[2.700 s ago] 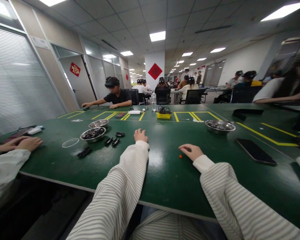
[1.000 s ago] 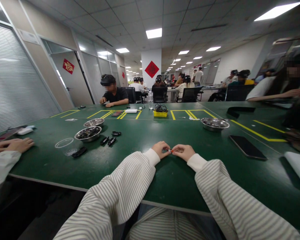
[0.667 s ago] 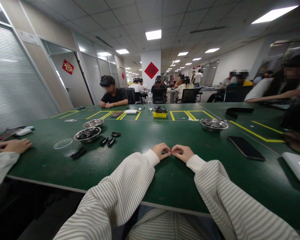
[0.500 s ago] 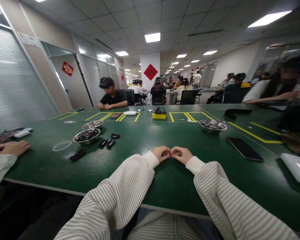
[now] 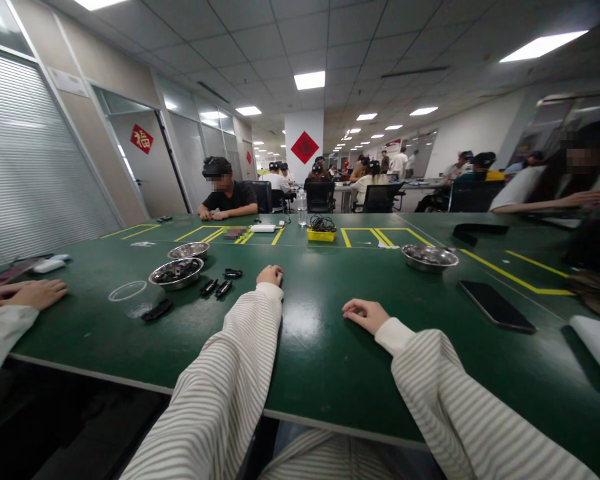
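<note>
My left hand reaches forward over the green table, right of several small black parts. Its fingers are curled in, and whatever they hold is hidden. Nearer to me, my right hand rests low at the table, fingers loosely bent and stretched to the left. I see nothing in it. Left of the black parts stands a metal bowl filled with similar black pieces. A clear plastic cup and another black piece lie in front of that bowl.
A second metal bowl stands behind the first. At right are another metal bowl with small parts and a black phone. A yellow tray holds cables. A co-worker's hands rest at the left edge.
My hands were together around a small thing with an orange-red bit and have parted. The left has moved forward and left; the right has stayed near its place. The view shifted slightly.
</note>
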